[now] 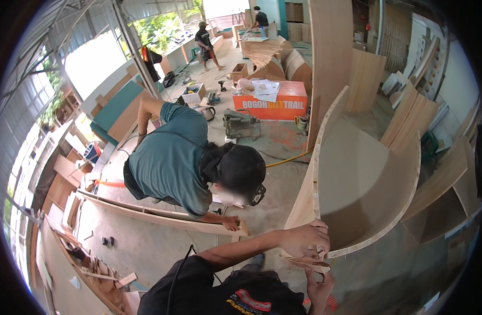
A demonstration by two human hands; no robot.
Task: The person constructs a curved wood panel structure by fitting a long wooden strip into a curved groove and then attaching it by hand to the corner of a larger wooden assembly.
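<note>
A large curved plywood panel (369,184) stands on edge to the right, its layered rim facing up. My left hand (304,241) is at its near lower corner, fingers bent and closed; what lies under them is mostly hidden. Just below, a thin pale wood piece (317,268) juts out beneath the left fingers. My right hand (320,287) pinches this piece from below between thumb and fingers. To the left, a co-worker in a teal shirt (170,155) bends over a long narrow wooden frame (162,218), one hand (231,223) on its end.
Behind the panel rises a tall wooden board (327,63). An orange box (272,100) with papers on top stands beyond, beside a grey machine (241,125). A yellow hose (291,159) crosses the concrete floor. More curved panels (414,115) lean at right; two people stand farther back.
</note>
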